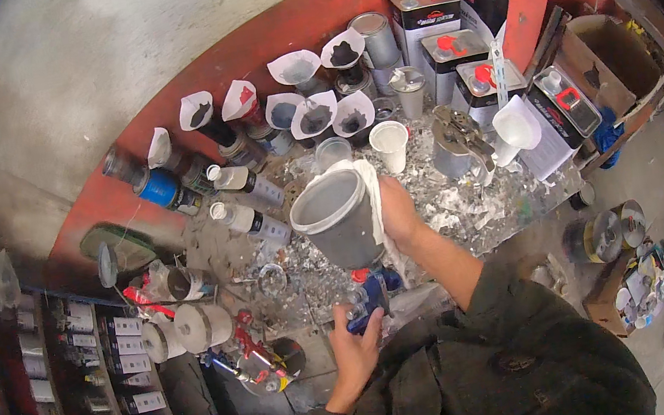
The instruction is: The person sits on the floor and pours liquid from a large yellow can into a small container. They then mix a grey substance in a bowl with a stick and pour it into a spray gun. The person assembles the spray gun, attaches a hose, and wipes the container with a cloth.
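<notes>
Cup [338,217] (grey, atop spray gun [367,293]): right hand [396,213] presses cloth [364,178] beside it; left hand [354,345] grips gun.

Person is wearing a dark olive-green jacket, heavy fabric w/ creases & visible seams, looking worn. Sleeves are reaching down both forearms, ending approx. at the wrists; the right cuff is sitting loose. Left hand [354,345] & right hand [399,212] are both showing bare, no gloves.
</notes>
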Motion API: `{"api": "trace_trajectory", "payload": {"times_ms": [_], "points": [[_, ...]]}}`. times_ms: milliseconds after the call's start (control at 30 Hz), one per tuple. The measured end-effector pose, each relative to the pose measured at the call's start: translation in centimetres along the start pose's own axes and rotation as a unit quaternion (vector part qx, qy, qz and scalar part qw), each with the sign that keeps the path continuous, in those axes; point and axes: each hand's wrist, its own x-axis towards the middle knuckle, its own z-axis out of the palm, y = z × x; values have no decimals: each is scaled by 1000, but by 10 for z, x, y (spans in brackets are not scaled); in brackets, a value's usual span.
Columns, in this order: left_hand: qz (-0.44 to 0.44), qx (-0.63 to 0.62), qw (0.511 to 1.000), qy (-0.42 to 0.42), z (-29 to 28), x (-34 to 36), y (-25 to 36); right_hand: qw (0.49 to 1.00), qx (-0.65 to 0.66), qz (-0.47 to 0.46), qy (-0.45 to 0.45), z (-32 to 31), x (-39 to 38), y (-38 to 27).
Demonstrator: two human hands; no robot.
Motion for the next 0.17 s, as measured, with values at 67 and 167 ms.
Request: {"api": "trace_trajectory", "payload": {"times_ms": [67,167], "points": [[-7,-25,999,-26,-3,-1,-3,994,82,68,-35,0,0,-16],[-59,-137,984,-99,-10,-3,-7,972,137,128,-144,-13,18,4]]}}
